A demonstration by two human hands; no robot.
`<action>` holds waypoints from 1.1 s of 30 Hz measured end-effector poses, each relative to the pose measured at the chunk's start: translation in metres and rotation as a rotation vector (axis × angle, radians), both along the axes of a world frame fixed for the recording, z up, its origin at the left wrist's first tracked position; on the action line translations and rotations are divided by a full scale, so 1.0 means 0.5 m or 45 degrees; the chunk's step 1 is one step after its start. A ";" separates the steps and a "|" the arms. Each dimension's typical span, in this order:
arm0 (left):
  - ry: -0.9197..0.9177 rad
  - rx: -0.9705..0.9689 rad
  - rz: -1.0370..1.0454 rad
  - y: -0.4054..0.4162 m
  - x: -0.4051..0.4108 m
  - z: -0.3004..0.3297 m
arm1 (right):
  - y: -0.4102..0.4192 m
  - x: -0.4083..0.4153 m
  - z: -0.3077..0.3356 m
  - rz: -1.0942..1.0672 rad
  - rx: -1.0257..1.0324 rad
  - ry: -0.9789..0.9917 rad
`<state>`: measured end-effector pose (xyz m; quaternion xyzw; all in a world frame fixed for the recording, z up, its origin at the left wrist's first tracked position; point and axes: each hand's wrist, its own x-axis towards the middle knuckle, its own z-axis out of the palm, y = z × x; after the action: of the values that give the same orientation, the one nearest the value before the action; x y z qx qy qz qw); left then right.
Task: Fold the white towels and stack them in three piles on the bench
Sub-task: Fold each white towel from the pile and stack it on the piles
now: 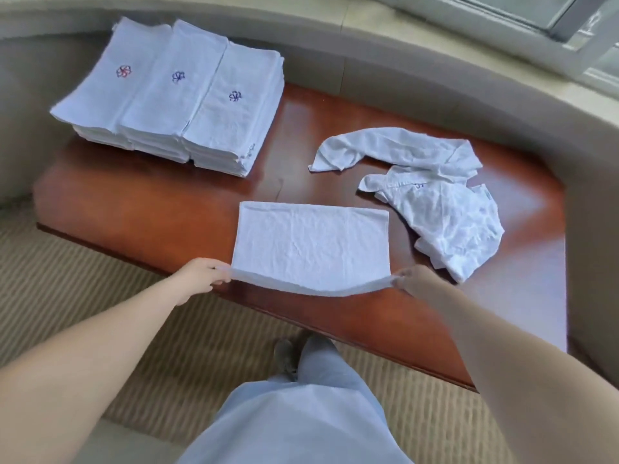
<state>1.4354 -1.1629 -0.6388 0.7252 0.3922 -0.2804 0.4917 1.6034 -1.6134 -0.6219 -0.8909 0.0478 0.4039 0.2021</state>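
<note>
**Status: Folding Nearly Complete**

Three piles (174, 95) of folded towels stand side by side, touching, at the bench's (187, 202) far left corner. One towel (311, 246) lies flat at the near edge, partly folded. The left hand (201, 276) pinches its near left corner; the right hand (413, 283) pinches its near right corner, fingers curled on the cloth. Crumpled towels (435, 202), apparently two, lie toward the right edge, not yet folded.
</note>
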 end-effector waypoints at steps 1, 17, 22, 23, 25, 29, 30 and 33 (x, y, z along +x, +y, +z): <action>-0.035 0.021 0.029 0.005 0.024 0.004 | 0.005 0.024 0.005 -0.009 0.038 -0.053; -0.147 0.166 0.298 0.047 0.368 -0.096 | 0.108 0.321 -0.153 -0.451 0.301 -0.155; -0.031 0.265 0.324 0.044 0.407 -0.170 | 0.119 0.345 -0.226 -0.522 0.317 -0.094; -0.032 0.340 0.283 0.037 0.407 -0.178 | 0.121 0.340 -0.230 -0.500 0.320 -0.156; -0.112 0.520 0.035 0.011 0.400 -0.186 | 0.127 0.322 -0.231 -0.405 0.313 -0.308; -0.348 0.605 -0.696 -0.106 0.382 -0.208 | 0.193 0.260 -0.244 0.033 0.397 -0.518; -0.359 0.647 -0.871 -0.137 0.380 -0.215 | 0.217 0.242 -0.253 0.170 0.407 -0.600; -0.379 0.806 -1.172 -0.185 0.372 -0.251 | 0.278 0.179 -0.294 0.481 0.324 -0.717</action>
<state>1.6213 -1.2552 -0.7645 0.9645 0.0276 -0.2293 0.1280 1.6928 -1.4746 -0.7688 -0.9280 -0.2261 0.1756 0.2384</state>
